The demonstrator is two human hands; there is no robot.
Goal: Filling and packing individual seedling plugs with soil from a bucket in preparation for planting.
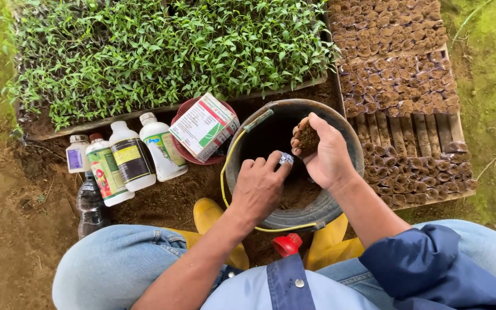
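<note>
Over the black bucket [340,123] at centre frame, the right hand [327,154] cups a soil clump [308,138] while the left hand [259,186] pinches what looks like a small clear bag [286,158], and loose crumbs could spill past its narrow mouth.

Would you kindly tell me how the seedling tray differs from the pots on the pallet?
The seedling tray is thick with green leafy seedlings; the pots on the pallet show only brown soil, no leaves. The tray lies upper left, the pots upper right. Both sit on the ground beyond the bucket.
</note>
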